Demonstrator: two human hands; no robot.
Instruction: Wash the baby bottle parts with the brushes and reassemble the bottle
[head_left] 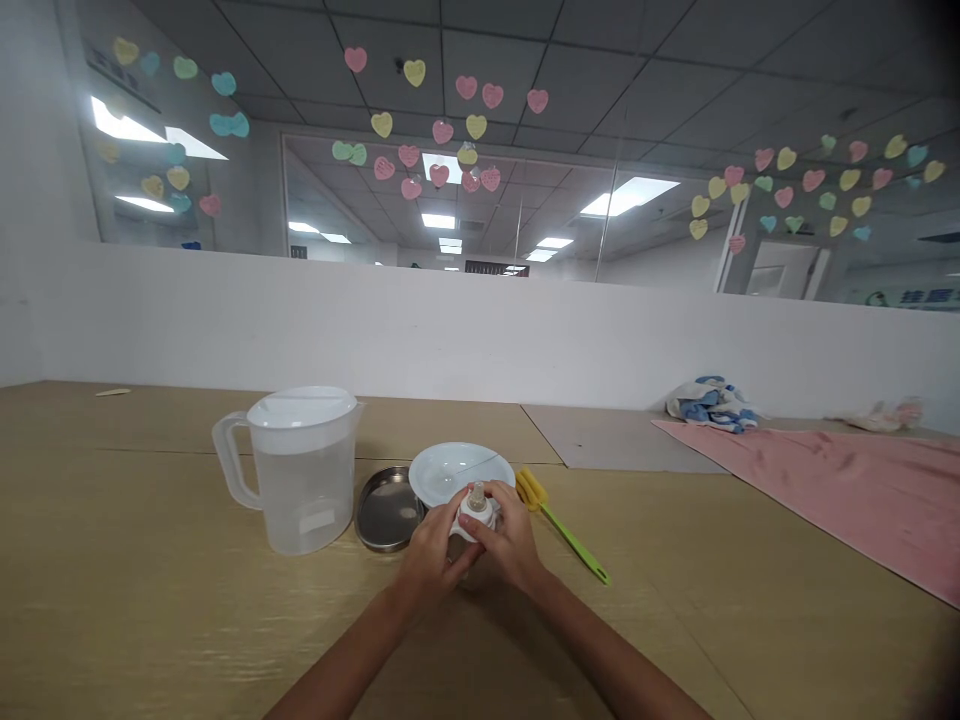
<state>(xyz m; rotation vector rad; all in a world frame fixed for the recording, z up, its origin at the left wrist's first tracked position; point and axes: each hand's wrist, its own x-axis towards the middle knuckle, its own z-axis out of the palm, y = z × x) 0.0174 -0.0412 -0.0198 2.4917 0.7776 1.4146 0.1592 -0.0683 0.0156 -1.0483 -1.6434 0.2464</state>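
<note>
A small white bottle top with a clear nipple-like tip [478, 505] is held between my two hands, tip upward. My left hand [435, 545] has its fingers wrapped round the left side of it. From the right, my right hand [510, 535] grips it, with the thumb across the white collar. The lower part of the object is mostly hidden by the fingers. Just behind the hands sits a white bowl [442, 468]. A round metal dish [388, 508] lies to the left of them, and a green-handled brush [574, 541] with a yellow sponge head lies to the right.
A lidded clear plastic pitcher [304, 490] stands at the left on the wooden table [187, 620]. A pink cloth [847, 480] covers the right side, with a crumpled blue and white cloth [714, 404] at its back edge. A white wall [450, 330] rises behind.
</note>
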